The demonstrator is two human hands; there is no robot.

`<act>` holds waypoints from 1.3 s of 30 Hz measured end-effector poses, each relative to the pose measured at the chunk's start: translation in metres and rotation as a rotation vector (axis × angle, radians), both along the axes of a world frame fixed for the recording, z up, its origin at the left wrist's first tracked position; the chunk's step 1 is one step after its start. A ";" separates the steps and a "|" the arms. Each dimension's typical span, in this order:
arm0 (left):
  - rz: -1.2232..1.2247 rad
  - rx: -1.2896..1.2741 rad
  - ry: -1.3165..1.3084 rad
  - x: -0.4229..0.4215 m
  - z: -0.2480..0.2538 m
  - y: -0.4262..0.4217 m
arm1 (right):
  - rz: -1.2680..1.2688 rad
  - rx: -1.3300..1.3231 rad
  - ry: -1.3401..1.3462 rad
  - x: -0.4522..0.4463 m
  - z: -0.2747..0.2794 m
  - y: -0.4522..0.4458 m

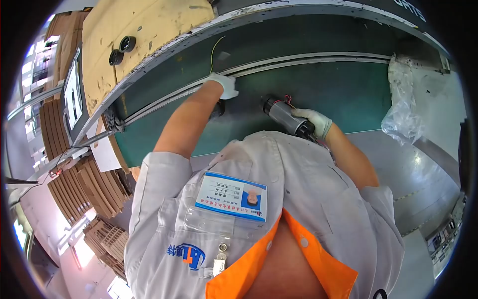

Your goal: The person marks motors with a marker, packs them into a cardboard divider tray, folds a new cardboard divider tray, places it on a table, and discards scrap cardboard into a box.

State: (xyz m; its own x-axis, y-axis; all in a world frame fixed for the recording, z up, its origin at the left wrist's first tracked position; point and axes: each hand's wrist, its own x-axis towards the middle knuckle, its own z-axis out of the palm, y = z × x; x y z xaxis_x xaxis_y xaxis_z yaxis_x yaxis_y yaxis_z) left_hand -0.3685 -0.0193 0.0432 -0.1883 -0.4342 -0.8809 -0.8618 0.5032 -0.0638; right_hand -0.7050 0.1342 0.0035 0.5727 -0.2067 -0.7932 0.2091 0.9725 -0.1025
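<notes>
My right hand (314, 121), in a white glove, grips a grey cylindrical motor (285, 117) with black ends. Thin red wires (288, 99) stick out of its side. The motor lies slanted over the green bench mat (348, 89), close to my shirt. My left hand (225, 86), also gloved, is over the metal rail with its fingers curled in; what they hold, if anything, is hidden. A thin yellow wire (213, 52) runs up from beside this hand. Under my left forearm a dark round part (218, 109) shows partly.
A metal rail (308, 58) crosses the mat. Two black rings (122, 50) sit on a stained tan board (154, 25) behind a raised frame edge. Clear plastic wrap (402, 107) hangs at the right; stacked cardboard (74, 192) stands at the left.
</notes>
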 end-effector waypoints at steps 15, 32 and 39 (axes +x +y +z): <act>1.250 0.327 0.595 0.161 0.041 0.166 | 0.133 0.106 0.245 -0.010 -0.022 0.008; 2.654 -0.219 2.353 -0.037 -0.038 0.506 | 1.006 -0.118 0.395 0.059 0.025 -0.065; 2.992 -1.108 2.466 -0.163 -0.087 0.553 | 1.434 -0.599 0.157 0.064 0.007 -0.103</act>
State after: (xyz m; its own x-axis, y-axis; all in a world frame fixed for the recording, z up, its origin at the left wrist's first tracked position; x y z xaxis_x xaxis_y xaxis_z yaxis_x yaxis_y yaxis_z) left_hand -0.5317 0.5333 -0.0434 0.6748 -0.2942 -0.6769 0.6402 0.6896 0.3385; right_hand -0.6409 0.0310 0.0109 0.4833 0.1231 -0.8668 -0.8722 0.1533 -0.4645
